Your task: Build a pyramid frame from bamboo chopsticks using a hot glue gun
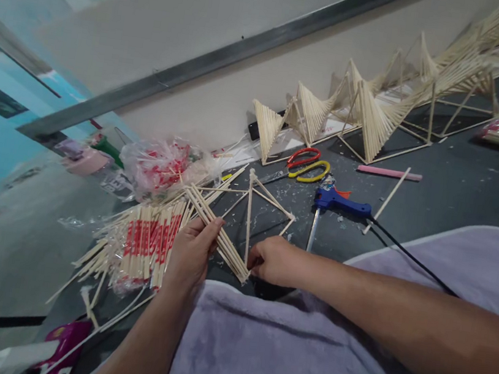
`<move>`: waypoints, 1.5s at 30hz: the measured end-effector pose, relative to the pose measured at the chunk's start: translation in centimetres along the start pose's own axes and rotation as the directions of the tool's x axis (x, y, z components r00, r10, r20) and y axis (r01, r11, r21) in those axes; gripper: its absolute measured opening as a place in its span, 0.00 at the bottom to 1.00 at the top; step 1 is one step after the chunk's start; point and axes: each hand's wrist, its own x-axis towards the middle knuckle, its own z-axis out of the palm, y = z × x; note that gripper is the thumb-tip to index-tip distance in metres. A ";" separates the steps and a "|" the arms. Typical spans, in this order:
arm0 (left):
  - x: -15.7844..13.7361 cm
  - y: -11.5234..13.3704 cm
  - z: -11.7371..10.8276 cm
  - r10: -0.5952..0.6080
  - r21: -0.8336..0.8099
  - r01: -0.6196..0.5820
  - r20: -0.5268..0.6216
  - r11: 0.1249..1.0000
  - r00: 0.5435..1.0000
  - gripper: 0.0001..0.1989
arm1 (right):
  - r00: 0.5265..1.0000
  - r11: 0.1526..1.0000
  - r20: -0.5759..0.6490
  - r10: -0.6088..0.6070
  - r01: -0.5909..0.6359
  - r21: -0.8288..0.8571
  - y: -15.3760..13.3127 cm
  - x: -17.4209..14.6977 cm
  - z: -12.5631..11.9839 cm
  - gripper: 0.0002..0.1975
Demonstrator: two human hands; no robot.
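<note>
My left hand (195,244) is closed around a flat row of pale wooden sticks (231,252), with the thumb on top. These sticks form one side of a small stick frame (249,218), whose thin struts rise to a peak and reach right to another corner. At the near lower corner, where the sticks meet, the curled fingers of my right hand (278,262) pinch the frame; their tips are partly hidden. A blue glue gun (342,202) lies on the dark table beyond my right wrist, nozzle towards me. Scissors with red and yellow handles (310,169) lie behind the frame.
Packs of chopsticks in red-printed wrappers (144,237) and loose sticks lie left. A plastic bag (159,165) sits behind them. Twisted stick models (378,128) line the wall. A pink stick (388,172) lies right. Purple cloth (256,336) covers my lap; the glue gun's cord (415,260) crosses it.
</note>
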 end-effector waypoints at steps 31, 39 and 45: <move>0.6 -0.3 0.4 0.019 -0.095 -0.022 -0.025 0.995 0.999 0.10 | 0.997 0.998 -0.044 0.056 -0.056 0.008 -0.2 0.0 0.8 0.13; 0.5 -0.1 0.5 0.022 -0.089 -0.024 -0.026 0.996 0.999 0.10 | 1.000 0.974 -0.015 0.015 -0.011 0.227 0.4 0.5 0.6 0.13; 0.5 -0.2 0.6 0.042 -0.081 -0.045 -0.031 0.996 0.999 0.10 | 0.994 0.946 0.044 0.098 -0.107 0.307 0.1 0.8 0.7 0.11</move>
